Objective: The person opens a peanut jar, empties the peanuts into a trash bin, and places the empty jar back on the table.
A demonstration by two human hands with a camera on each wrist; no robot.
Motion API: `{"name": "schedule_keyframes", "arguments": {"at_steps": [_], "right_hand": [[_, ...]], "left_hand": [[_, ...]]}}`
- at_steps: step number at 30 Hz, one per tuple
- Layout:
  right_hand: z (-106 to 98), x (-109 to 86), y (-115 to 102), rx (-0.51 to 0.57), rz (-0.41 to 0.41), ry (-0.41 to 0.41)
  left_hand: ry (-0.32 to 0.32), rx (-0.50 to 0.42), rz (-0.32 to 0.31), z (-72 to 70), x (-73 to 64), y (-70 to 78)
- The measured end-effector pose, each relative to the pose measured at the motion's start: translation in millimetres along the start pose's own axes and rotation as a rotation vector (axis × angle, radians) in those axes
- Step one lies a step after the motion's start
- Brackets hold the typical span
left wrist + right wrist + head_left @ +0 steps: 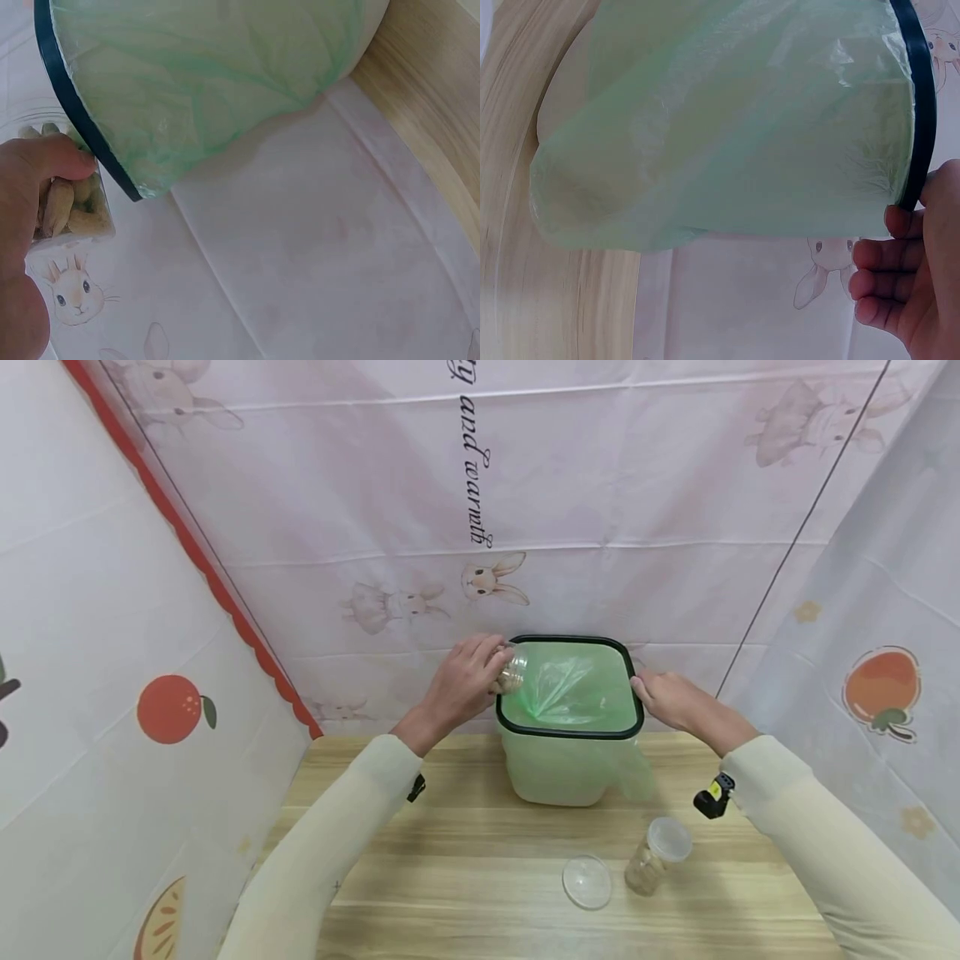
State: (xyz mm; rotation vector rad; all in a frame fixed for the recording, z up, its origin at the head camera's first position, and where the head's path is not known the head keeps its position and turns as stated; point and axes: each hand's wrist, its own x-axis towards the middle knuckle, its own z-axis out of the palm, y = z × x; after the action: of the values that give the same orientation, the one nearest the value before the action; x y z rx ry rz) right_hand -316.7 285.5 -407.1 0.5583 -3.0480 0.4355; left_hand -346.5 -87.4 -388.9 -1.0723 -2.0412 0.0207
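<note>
My left hand (468,677) grips a clear jar (513,670) at the bin's left rim, its mouth end tilted toward the bin. Inside it are tan pieces that look like unshelled peanuts (58,206). At the opposite side, my right hand (667,697) pinches the black rim (922,112) of the bin, fingers curled. The bin (558,777) is pale, with a thin green plastic bag (577,685) lining it and folded over its outside. In the head view, the bag's inner bottom shows no clear contents.
A second clear jar (647,864) with a whitish lid and tan contents stands on the wooden table (450,877) at front right. A round clear lid (587,882) lies left of it. Printed cloth (360,510) hangs behind the bin and along both sides.
</note>
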Motion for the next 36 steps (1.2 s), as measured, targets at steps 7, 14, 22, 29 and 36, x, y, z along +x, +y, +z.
{"name": "schedule_keyframes", "arguments": {"at_steps": [7,14,22,29,36], "right_hand": [[-1.5,-0.7,-2.0,0.008,0.001,0.003],[-1.9,-0.2,-1.8,-0.002,-0.007,-0.003],[-2.3,-0.3,-1.6,0.000,-0.006,0.000],[-0.6,-0.8,-1.1,0.002,-0.003,0.004],[-1.1,-1.0,-0.9,0.006,-0.002,0.010]], "left_hand": [[0.000,0.010,0.001,0.6,1.4,0.1],[0.014,0.010,0.010,0.9,1.1,-0.1],[0.037,0.009,0.041,-0.2,3.7,0.7],[0.031,0.008,0.050,-1.0,3.3,0.8],[0.046,0.048,0.087,-1.3,2.2,-0.1]]}}
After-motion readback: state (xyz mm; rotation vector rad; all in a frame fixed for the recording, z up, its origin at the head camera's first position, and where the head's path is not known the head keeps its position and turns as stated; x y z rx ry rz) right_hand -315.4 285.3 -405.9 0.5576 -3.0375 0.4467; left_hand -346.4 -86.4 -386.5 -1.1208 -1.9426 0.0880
